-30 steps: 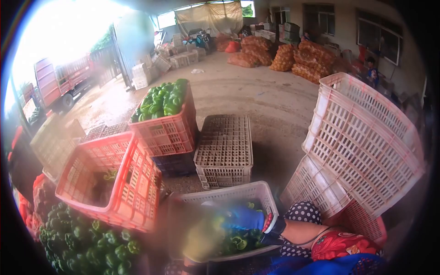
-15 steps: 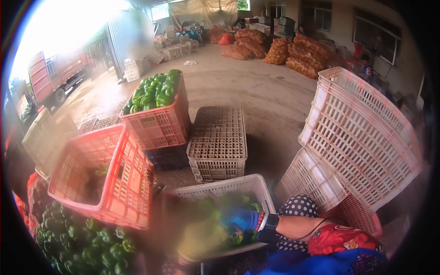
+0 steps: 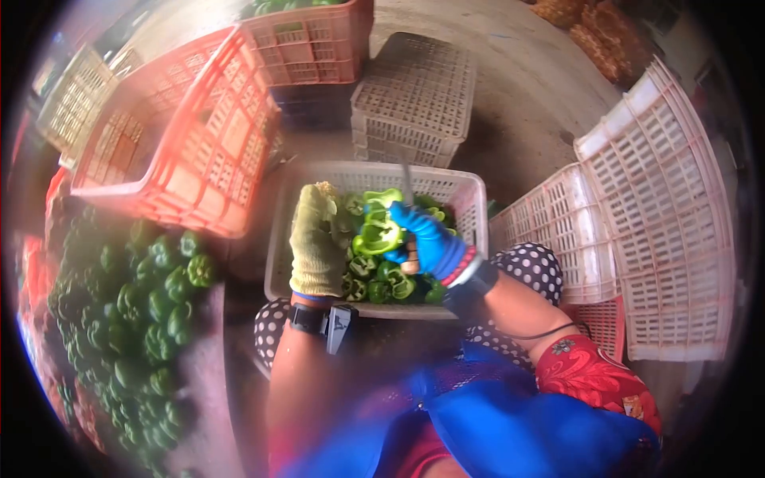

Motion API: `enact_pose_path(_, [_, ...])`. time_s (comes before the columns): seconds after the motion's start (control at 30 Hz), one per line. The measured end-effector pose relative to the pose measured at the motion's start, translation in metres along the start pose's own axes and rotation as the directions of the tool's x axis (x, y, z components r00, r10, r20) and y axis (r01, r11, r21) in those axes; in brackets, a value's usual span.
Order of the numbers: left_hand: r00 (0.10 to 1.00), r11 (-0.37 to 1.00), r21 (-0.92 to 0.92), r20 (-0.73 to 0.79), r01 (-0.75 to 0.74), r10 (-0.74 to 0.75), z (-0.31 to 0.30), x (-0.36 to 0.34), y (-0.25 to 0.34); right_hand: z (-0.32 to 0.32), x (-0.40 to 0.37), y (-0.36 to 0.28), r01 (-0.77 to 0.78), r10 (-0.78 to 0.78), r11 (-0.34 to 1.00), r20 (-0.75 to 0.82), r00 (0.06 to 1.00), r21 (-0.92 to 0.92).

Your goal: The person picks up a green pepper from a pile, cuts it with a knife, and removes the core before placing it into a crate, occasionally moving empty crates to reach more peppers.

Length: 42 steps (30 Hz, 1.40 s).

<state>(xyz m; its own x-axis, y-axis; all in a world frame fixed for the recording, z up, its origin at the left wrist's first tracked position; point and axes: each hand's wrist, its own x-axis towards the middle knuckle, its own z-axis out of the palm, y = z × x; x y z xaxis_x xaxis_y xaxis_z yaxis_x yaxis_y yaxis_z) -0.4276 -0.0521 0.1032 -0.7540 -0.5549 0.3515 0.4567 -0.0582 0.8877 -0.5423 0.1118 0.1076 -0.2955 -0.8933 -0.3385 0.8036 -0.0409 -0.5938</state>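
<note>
My left hand [image 3: 316, 243], in a pale yellow knit glove, is over the left side of a white crate [image 3: 473, 239] of green peppers [image 3: 382, 283]. Its fingers are curled, with something small and pale at their tips that I cannot make out. In a blue glove, my right hand [image 3: 434, 243] is closed round a knife [image 3: 408, 185], blade pointing up, a wooden handle end showing below. A cut-open bright green pepper [image 3: 381, 231] is between the hands, against the right fingers; whether they also grip it is unclear.
Green peppers [image 3: 143, 311] are heaped at the left, below a tilted red crate [image 3: 199, 151]. Beyond the white crate are an upturned grey crate [image 3: 414, 95] and a red crate [image 3: 311, 48] of peppers. Stacked pale crates [image 3: 661, 215] are at the right; filled sacks [image 3: 610, 40] lie behind.
The view has tilted down. My left hand, blurred low over the crate before, is now raised at its left side. My right hand has come up with the knife, and the opened pepper now shows.
</note>
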Motion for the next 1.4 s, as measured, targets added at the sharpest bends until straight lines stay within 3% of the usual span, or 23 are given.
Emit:
enact_pose_path(0.03, [0.945,0.76,-0.59,0.017,0.274,-0.327,-0.008,0.001,-0.004,-0.008,0.002,-0.003,-0.014,0.01,0.99,-0.024,1.0,-0.143])
enact_pose_path(0.07, [0.952,0.619,-0.725,0.251,0.304,-0.174,-0.021,-0.002,-0.003,-0.016,0.003,-0.007,-0.027,0.014,0.959,-0.048,0.999,-0.283])
enact_pose_path(0.13, [0.934,0.598,-0.76,0.034,0.255,-0.355,-0.016,-0.01,0.019,-0.012,-0.004,-0.019,0.041,-0.149,0.429,-0.026,0.989,-0.902])
enact_pose_path(0.17, [0.897,0.596,-0.772,-0.08,0.22,-0.435,-0.015,-0.013,0.035,-0.014,-0.006,-0.017,0.069,-0.301,0.137,0.025,0.953,-0.988])
enact_pose_path(0.2, [0.904,0.73,-0.636,-0.118,0.249,-0.411,-0.024,-0.021,0.054,-0.017,-0.003,-0.011,0.036,-0.342,0.096,0.001,0.94,-0.995])
enact_pose_path(0.27, [0.905,0.903,-0.302,-0.202,0.306,-0.375,-0.051,-0.055,0.105,-0.035,0.005,0.001,0.048,-0.271,0.326,-0.045,0.962,-0.944])
enact_pose_path(0.33, [0.744,0.789,0.121,-0.444,0.602,-0.499,-0.056,-0.092,0.18,-0.019,-0.002,-0.003,-0.001,-0.187,0.446,-0.095,0.978,-0.895])
enact_pose_path(0.4, [0.517,0.319,0.415,-0.579,0.852,-0.63,-0.092,-0.137,0.216,-0.014,-0.005,-0.006,-0.084,-0.043,0.639,-0.145,0.989,-0.765])
enact_pose_path(0.43, [0.467,-0.143,0.71,-0.587,0.69,-0.661,-0.118,-0.163,0.214,-0.021,-0.001,-0.001,-0.05,-0.071,0.644,-0.124,0.99,-0.763])
enact_pose_path(0.47, [0.415,-0.538,0.791,-0.611,0.29,-0.674,-0.137,-0.179,0.208,-0.024,0.004,0.004,-0.012,-0.109,0.646,-0.107,0.988,-0.763])
enact_pose_path(0.57, [0.65,-0.356,0.723,-0.69,0.592,-0.32,-0.117,-0.155,0.209,-0.011,0.002,0.008,-0.062,-0.114,0.599,-0.161,0.98,-0.799])
enact_pose_path(0.6, [0.768,-0.177,0.781,-0.623,0.599,-0.151,-0.131,-0.147,0.188,-0.008,0.002,0.009,-0.074,-0.116,0.575,-0.171,0.978,-0.814])
enact_pose_path(0.7, [0.812,-0.192,0.789,-0.567,0.584,0.141,-0.16,-0.096,0.125,-0.031,0.013,0.019,-0.122,-0.059,0.588,-0.193,0.979,-0.8])
enact_pose_path(0.73, [0.712,-0.266,0.68,-0.701,0.684,0.041,-0.145,-0.072,0.122,-0.032,0.014,0.019,-0.136,-0.043,0.603,-0.202,0.979,-0.786])
enact_pose_path(0.8, [0.714,-0.276,0.67,-0.694,0.689,0.098,-0.168,-0.058,0.09,-0.019,0.01,0.017,-0.097,-0.073,0.604,-0.176,0.982,-0.791])
enact_pose_path(0.93, [0.745,0.04,0.747,-0.665,0.664,0.056,-0.18,-0.058,0.094,-0.011,0.006,0.016,-0.033,-0.069,0.693,-0.112,0.991,-0.72])
enact_pose_path(0.97, [0.717,0.482,0.587,-0.685,0.65,-0.133,-0.189,-0.056,0.099,-0.004,0.005,0.015,0.006,-0.088,0.683,-0.074,0.993,-0.73])
enact_pose_path(1.03, [0.76,0.791,0.227,-0.513,0.569,-0.399,-0.172,-0.049,0.11,0.01,0.002,0.014,0.1,-0.16,0.595,0.004,0.987,-0.798])
enact_pose_path(1.13, [0.757,0.797,-0.108,-0.26,0.594,-0.599,-0.074,-0.033,0.136,0.025,-0.001,0.023,0.321,-0.335,0.601,0.133,0.933,-0.732])
enact_pose_path(1.2, [0.79,0.791,-0.157,-0.083,0.591,-0.607,-0.035,-0.026,0.127,0.033,-0.007,0.015,0.417,-0.382,0.392,0.267,0.885,-0.82])
enact_pose_path(1.27, [0.766,0.744,-0.187,0.184,0.642,-0.616,-0.013,-0.019,0.115,0.026,0.002,0.025,0.597,-0.584,0.142,0.42,0.695,-0.789])
enact_pose_path(1.33, [0.772,0.726,-0.295,0.073,0.621,-0.631,0.012,-0.026,0.094,0.021,-0.003,0.022,0.634,-0.656,-0.022,0.49,0.574,-0.773])
enact_pose_path(1.4, [0.746,0.658,-0.401,0.105,0.637,-0.658,0.009,-0.028,0.067,0.019,-0.014,0.018,0.59,-0.667,-0.062,0.473,0.576,-0.805])
